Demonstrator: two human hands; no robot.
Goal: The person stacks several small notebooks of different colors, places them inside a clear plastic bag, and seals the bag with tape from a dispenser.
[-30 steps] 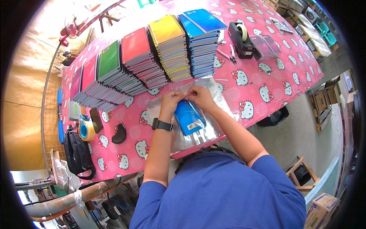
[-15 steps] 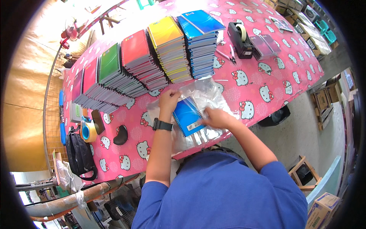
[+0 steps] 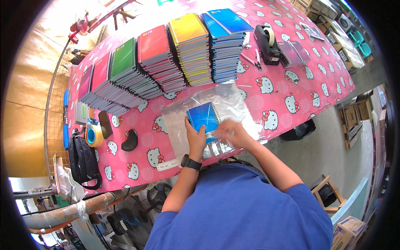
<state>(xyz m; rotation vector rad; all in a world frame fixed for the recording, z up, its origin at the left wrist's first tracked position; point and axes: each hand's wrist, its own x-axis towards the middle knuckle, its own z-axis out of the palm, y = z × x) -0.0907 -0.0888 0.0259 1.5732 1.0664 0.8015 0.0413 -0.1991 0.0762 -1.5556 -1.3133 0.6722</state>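
A small blue spiral notebook (image 3: 203, 113) lies over a spread of clear plastic bags (image 3: 176, 114) at the table's near edge. My left hand (image 3: 196, 139) grips its lower left part, thumb on the cover and fingers along the left edge. Close to the notebook's lower right corner is my right hand (image 3: 234, 134); its fingers are smeared by motion, and I cannot make out whether it holds anything. Beyond the bags stand tall stacks of spiral notebooks, among them blue (image 3: 227, 21), yellow (image 3: 187, 28), red (image 3: 154, 43) and green (image 3: 124, 58) ones.
At the right are a tape dispenser (image 3: 267, 46), pink-handled pliers (image 3: 252, 61) and dark reddish notebooks (image 3: 295, 54). To the left sit tape rolls (image 3: 95, 134), a black backpack (image 3: 83, 160) and a dark curved object (image 3: 130, 140). A white strip (image 3: 167, 165) lies by the near edge.
My left hand has come down from the notebook's upper left to grip its lower left. The notebook has turned straighter. My right hand stays near its right side, now blurred.
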